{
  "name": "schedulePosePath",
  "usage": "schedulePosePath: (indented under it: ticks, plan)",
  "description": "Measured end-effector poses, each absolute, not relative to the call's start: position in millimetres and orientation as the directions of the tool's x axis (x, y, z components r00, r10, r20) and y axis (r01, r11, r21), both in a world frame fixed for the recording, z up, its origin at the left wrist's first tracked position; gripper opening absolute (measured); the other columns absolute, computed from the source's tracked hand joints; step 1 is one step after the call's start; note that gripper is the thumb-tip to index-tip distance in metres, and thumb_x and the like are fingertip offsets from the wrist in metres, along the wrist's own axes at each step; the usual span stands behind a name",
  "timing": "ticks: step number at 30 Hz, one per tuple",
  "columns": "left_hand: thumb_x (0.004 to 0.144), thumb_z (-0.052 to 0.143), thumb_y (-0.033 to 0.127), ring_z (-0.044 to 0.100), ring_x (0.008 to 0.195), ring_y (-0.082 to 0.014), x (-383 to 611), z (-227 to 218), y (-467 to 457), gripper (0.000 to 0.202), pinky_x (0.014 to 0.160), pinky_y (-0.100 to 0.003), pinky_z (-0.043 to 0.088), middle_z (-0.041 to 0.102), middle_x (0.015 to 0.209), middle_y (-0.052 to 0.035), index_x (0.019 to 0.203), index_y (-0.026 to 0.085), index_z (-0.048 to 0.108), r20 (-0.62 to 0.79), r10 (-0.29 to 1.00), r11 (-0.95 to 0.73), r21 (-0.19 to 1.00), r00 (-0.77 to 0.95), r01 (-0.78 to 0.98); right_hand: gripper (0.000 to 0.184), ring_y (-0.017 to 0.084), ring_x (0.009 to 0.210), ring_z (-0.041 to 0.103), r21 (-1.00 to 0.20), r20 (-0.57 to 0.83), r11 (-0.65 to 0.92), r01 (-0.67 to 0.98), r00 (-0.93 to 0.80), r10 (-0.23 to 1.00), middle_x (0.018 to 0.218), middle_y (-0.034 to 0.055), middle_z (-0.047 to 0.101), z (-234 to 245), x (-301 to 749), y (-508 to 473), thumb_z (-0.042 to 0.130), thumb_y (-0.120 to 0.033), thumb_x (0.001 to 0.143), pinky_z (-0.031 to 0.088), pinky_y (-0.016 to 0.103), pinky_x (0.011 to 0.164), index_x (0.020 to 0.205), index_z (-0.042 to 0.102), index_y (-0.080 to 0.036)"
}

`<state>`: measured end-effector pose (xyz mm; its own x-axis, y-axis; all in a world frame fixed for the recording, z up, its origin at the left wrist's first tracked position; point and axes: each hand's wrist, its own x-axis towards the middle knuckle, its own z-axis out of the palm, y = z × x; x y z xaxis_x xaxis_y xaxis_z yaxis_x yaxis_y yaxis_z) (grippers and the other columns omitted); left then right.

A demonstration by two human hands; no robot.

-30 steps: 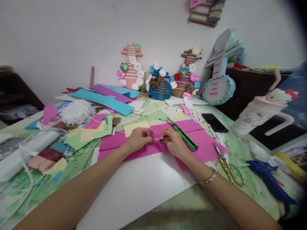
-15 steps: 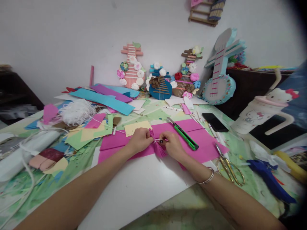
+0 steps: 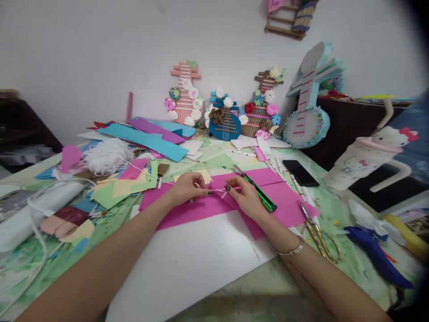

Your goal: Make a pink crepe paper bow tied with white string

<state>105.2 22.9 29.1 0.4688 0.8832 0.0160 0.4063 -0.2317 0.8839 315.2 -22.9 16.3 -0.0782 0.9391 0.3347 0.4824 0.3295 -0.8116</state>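
Observation:
My left hand (image 3: 187,188) and my right hand (image 3: 244,196) meet over a magenta paper sheet (image 3: 284,201) at the table's middle. Both pinch the ends of a short white string (image 3: 218,191) stretched between them. The folded pink paper fan seen before is hidden or flattened under the hands; I cannot tell which. A silver bangle (image 3: 291,250) sits on my right wrist. A green utility knife (image 3: 259,193) lies just right of my right hand. A large white board (image 3: 187,264) lies under my forearms.
Gold scissors (image 3: 318,235), a blue glue gun (image 3: 375,252) and a black phone (image 3: 300,172) lie to the right. A cat-figure cup (image 3: 362,161) stands far right. Paper guitar models (image 3: 223,118) line the wall. White cord pile (image 3: 105,156) and coloured paper scraps (image 3: 124,185) lie left.
Both hands have lifted slightly and moved apart, drawing the white string taut. The bunched pink fan that showed between them is no longer visible.

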Motion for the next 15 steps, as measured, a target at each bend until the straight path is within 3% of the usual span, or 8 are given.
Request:
schedulePosePath:
  ticks: [3,6,10,15]
  plan:
    - [0.057,0.076,0.038,0.056,0.06,-0.0132,108.7,23.0,22.6,0.036,0.052,-0.022,0.041,0.062,0.074,-0.0005,0.074,0.017,0.051,0.175,0.879,-0.405,0.768,0.444,0.497,0.035,0.017,0.079,0.06,-0.772,0.262,0.281,0.57,-0.118,0.958,0.091,0.0056,0.065,14.1,313.3,-25.1,0.068,-0.026,0.071,0.046,0.03,0.068,0.102,0.056,-0.018]
    - [0.06,0.074,0.031,0.058,0.075,-0.0164,111.3,17.1,23.2,0.032,0.062,-0.024,0.043,0.063,0.08,-0.001,0.083,0.018,0.055,0.244,0.843,-0.505,0.669,0.48,0.546,0.044,0.017,0.076,0.059,-0.703,0.234,0.265,0.66,-0.137,0.962,0.085,0.003,0.064,12.5,311.9,-27.1,0.072,-0.017,0.064,0.044,0.028,0.065,0.105,0.055,-0.019]
    - [0.072,0.061,0.026,0.054,0.062,-0.0124,107.6,20.5,26.8,0.011,0.057,-0.022,0.04,0.063,0.071,-0.0011,0.079,0.017,0.061,0.214,0.847,-0.487,0.68,0.487,0.548,0.043,0.016,0.074,0.059,-0.683,0.267,0.279,0.675,-0.125,0.956,0.08,0.0003,0.062,13.3,316.6,-24.1,0.069,-0.01,0.064,0.044,0.028,0.066,0.103,0.055,-0.019]
    - [0.07,0.064,0.032,0.047,0.048,-0.0084,100.0,35.7,29.8,0.018,0.046,-0.02,0.035,0.057,0.058,0.0008,0.07,0.014,0.063,0.269,0.906,-0.391,0.827,0.327,0.404,0.034,0.013,0.067,0.059,-0.75,0.306,0.304,0.588,-0.099,0.947,0.072,-0.0019,0.063,12.9,330.7,-12.6,0.06,-0.007,0.068,0.045,0.026,0.065,0.1,0.055,-0.018]
